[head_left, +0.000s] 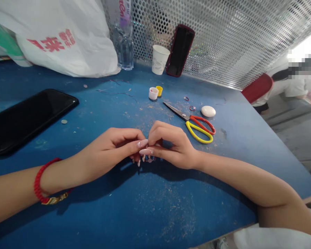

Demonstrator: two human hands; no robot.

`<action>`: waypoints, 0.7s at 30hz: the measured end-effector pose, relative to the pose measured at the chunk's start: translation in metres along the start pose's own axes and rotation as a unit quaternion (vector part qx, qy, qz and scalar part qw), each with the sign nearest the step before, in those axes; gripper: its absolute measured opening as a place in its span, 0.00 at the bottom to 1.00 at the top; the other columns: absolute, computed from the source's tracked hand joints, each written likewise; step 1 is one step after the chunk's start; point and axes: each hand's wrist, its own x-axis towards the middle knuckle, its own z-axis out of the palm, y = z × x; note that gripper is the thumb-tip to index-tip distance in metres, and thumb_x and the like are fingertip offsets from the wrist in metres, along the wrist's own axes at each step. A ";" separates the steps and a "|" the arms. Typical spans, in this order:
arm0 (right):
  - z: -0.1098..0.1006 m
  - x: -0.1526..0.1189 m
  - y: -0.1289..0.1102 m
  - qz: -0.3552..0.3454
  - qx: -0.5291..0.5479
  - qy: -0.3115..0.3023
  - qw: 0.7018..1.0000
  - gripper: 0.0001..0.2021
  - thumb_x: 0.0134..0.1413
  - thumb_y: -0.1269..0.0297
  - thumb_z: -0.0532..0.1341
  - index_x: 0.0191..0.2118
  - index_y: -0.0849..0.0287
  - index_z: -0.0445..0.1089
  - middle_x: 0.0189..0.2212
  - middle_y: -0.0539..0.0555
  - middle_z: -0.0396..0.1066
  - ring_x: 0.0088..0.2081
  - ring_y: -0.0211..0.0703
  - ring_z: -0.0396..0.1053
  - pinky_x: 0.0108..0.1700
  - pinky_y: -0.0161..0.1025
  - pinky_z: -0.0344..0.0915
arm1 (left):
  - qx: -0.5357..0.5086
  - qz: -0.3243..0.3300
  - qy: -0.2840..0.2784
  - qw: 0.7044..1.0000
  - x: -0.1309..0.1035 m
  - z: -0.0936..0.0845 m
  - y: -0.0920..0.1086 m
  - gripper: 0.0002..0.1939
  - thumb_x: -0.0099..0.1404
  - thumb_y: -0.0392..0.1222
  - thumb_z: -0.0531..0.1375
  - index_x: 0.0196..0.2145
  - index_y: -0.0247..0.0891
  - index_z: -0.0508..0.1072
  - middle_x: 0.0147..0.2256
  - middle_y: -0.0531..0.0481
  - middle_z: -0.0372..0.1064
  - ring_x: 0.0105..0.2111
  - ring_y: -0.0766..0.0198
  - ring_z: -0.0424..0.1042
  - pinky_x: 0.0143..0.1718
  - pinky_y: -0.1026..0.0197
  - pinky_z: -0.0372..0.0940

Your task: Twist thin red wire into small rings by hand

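Note:
My left hand [119, 147] and my right hand [171, 143] meet above the blue table [101, 214], thumbs and fingers pinched together. Between and just below the fingertips hangs a small beaded string piece [150, 159], partly hidden by the fingers. Both hands seem to grip it. Beyond my right hand lie scissors [188, 118] with one red and one yellow handle, blades apart a little or closed, I cannot tell. Two small rings of dark red string, a nearer ring [192, 108] and a farther ring [186, 99], rest by the scissors, beside a white oval object [208, 111].
A black phone [28, 119] lies at the left. Small white [153, 93] and yellow [159, 91] caps stand behind the hands. Farther back are a plastic bag [75, 41], bottle [124, 45], paper cup [160, 60] and upright phone [180, 51]. A person [282, 86] is at the right.

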 end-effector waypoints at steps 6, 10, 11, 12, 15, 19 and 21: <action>-0.001 0.002 -0.003 0.040 0.025 0.017 0.999 0.10 0.70 0.66 0.68 0.35 0.60 0.71 0.31 0.46 0.68 0.32 0.34 0.65 0.37 0.34 0.64 | -0.015 -0.011 0.007 1.000 0.002 0.001 0.008 0.13 0.69 0.43 0.62 0.27 0.39 0.78 0.23 0.56 0.75 0.24 0.70 0.73 0.27 0.73 0.70; -0.002 0.003 -0.007 0.071 0.070 0.024 0.995 0.10 0.70 0.68 0.67 0.35 0.60 0.70 0.32 0.46 0.68 0.32 0.32 0.65 0.36 0.32 0.64 | -0.020 -0.010 0.023 0.999 0.001 0.001 0.005 0.12 0.69 0.43 0.63 0.28 0.40 0.80 0.23 0.56 0.76 0.24 0.70 0.74 0.28 0.74 0.71; -0.002 0.003 -0.007 0.079 0.079 0.027 0.993 0.10 0.70 0.68 0.67 0.34 0.60 0.70 0.32 0.46 0.68 0.32 0.31 0.65 0.35 0.32 0.63 | -0.021 -0.010 0.025 0.999 0.001 0.001 0.004 0.12 0.69 0.42 0.63 0.28 0.40 0.81 0.24 0.56 0.77 0.24 0.69 0.75 0.29 0.74 0.71; -0.002 0.003 -0.006 0.084 0.087 0.031 0.992 0.10 0.70 0.68 0.67 0.35 0.60 0.69 0.32 0.46 0.68 0.32 0.31 0.65 0.35 0.32 0.63 | -0.022 -0.011 0.026 0.999 0.001 0.001 0.003 0.12 0.69 0.42 0.63 0.28 0.40 0.81 0.24 0.55 0.78 0.25 0.68 0.76 0.29 0.73 0.72; -0.002 0.002 -0.003 0.092 0.111 0.045 0.989 0.11 0.70 0.65 0.67 0.35 0.59 0.69 0.32 0.46 0.68 0.31 0.32 0.64 0.35 0.32 0.63 | -0.024 -0.010 0.021 0.999 0.000 0.000 0.001 0.12 0.70 0.41 0.63 0.30 0.40 0.82 0.26 0.54 0.80 0.27 0.67 0.79 0.31 0.73 0.74; -0.002 0.001 -0.001 0.126 0.125 0.056 0.982 0.14 0.69 0.58 0.68 0.35 0.58 0.68 0.31 0.45 0.67 0.30 0.32 0.63 0.34 0.33 0.62 | -0.019 -0.004 0.021 1.000 0.001 0.000 0.001 0.13 0.71 0.41 0.63 0.29 0.40 0.82 0.26 0.54 0.80 0.27 0.66 0.79 0.31 0.72 0.74; -0.001 0.002 -0.002 0.157 0.138 0.056 0.976 0.16 0.70 0.54 0.67 0.36 0.58 0.67 0.30 0.45 0.66 0.28 0.32 0.63 0.32 0.33 0.62 | -0.018 -0.002 0.023 1.000 0.001 0.001 0.001 0.12 0.71 0.41 0.63 0.29 0.40 0.82 0.26 0.54 0.80 0.27 0.66 0.79 0.31 0.72 0.74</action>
